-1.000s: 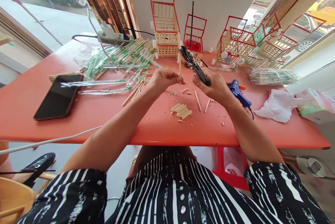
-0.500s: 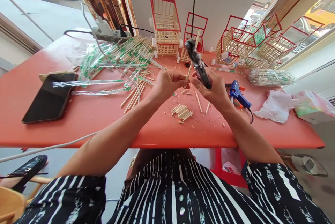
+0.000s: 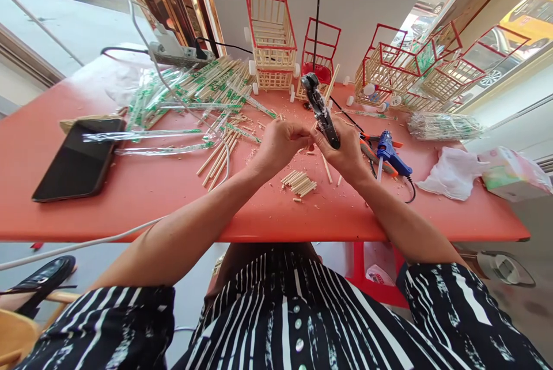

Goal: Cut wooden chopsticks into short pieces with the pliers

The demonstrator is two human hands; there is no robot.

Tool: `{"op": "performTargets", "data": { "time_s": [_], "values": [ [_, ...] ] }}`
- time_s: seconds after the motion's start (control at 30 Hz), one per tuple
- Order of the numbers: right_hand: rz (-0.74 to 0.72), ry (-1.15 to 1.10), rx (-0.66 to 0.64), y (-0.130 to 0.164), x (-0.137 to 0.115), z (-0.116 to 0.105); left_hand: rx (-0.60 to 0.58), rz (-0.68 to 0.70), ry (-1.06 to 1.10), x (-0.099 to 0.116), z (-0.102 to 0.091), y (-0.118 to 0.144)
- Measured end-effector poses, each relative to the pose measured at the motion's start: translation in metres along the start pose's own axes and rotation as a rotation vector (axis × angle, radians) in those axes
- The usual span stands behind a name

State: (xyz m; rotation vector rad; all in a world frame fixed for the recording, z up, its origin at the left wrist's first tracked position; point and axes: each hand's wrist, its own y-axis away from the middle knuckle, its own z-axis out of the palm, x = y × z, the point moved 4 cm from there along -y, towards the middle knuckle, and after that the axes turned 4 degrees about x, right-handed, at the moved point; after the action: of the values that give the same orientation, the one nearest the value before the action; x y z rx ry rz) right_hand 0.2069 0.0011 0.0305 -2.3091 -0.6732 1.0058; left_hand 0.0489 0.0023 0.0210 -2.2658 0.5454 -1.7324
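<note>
Frame centre: right hand [image 3: 345, 154] grips the black cutter [image 3: 320, 110]; left hand [image 3: 280, 142] fingers pinched shut, whatever they hold is hidden.

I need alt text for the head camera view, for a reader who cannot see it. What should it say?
Over a red table, the person's right hand grips a black cutting tool while the left hand meets it, fingers closed. Below lie a pile of cut sticks, and to the right a blue glue gun.
</note>
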Motion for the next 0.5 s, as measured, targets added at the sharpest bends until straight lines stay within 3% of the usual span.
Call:
{"op": "performTargets", "data": {
  "time_s": [0.2,0.37,0.5],
  "values": [
    [0.026,-0.047,0.026,0.001,-0.002,0.000,-0.031,-0.120,0.103,-0.005,0.001,-0.002],
    [0.130,-0.091,-0.006,-0.001,0.001,-0.002,-0.113,-0.304,0.447,-0.015,0.006,0.000],
    [0.170,-0.111,0.006,-0.001,0.000,-0.002,-0.114,-0.361,0.635,-0.018,0.013,0.005]
  ]
}}
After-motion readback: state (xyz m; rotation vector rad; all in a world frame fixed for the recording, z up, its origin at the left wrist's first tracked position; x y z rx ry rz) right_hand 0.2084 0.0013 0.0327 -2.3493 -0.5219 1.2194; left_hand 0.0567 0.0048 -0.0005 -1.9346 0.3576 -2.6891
